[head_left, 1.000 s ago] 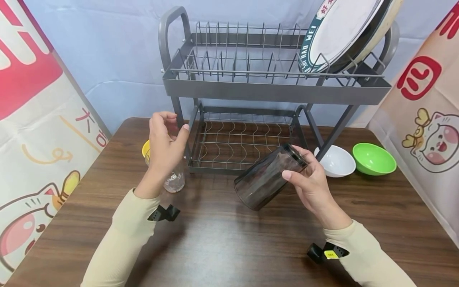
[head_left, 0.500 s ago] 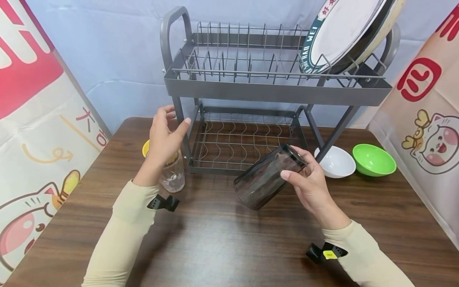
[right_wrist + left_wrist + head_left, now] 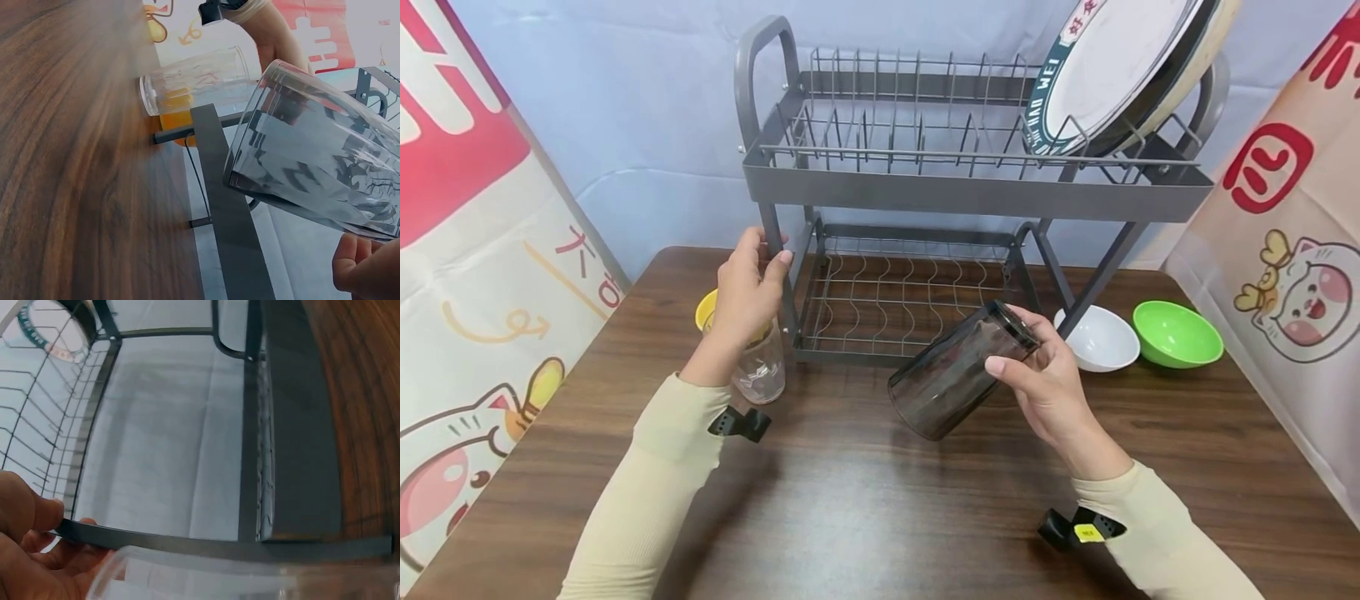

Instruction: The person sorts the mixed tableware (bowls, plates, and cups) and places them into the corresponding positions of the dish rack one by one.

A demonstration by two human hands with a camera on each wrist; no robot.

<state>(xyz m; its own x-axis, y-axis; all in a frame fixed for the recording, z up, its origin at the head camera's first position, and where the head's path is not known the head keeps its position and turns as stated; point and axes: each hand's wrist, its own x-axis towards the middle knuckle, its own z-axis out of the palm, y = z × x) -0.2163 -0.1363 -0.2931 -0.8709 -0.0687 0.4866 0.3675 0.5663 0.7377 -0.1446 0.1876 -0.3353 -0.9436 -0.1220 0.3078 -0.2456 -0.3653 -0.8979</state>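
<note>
My left hand [image 3: 748,287] grips the front left leg of the grey two-tier dish rack [image 3: 977,192]. In the left wrist view the thumb and fingers close round that dark leg [image 3: 156,542]. My right hand [image 3: 1048,383] holds a dark see-through tumbler [image 3: 955,375] near its rim, tilted with its base down to the left in front of the lower tier. The right wrist view shows the tumbler's base [image 3: 256,131] up close. Below my left hand a clear glass [image 3: 762,371] stands upright on the table, partly hidden by the wrist.
A yellow cup or bowl [image 3: 703,310] sits behind the clear glass, mostly hidden. White [image 3: 1101,340] and green bowls [image 3: 1178,333] stand right of the rack on the wooden table [image 3: 865,517]. Large plates [image 3: 1108,79] lean in the upper tier's right end. Cloth hangs behind.
My left hand has moved in to the rack's left front leg and now grips it. The right hand and the dark tumbler have stayed nearly still.
</note>
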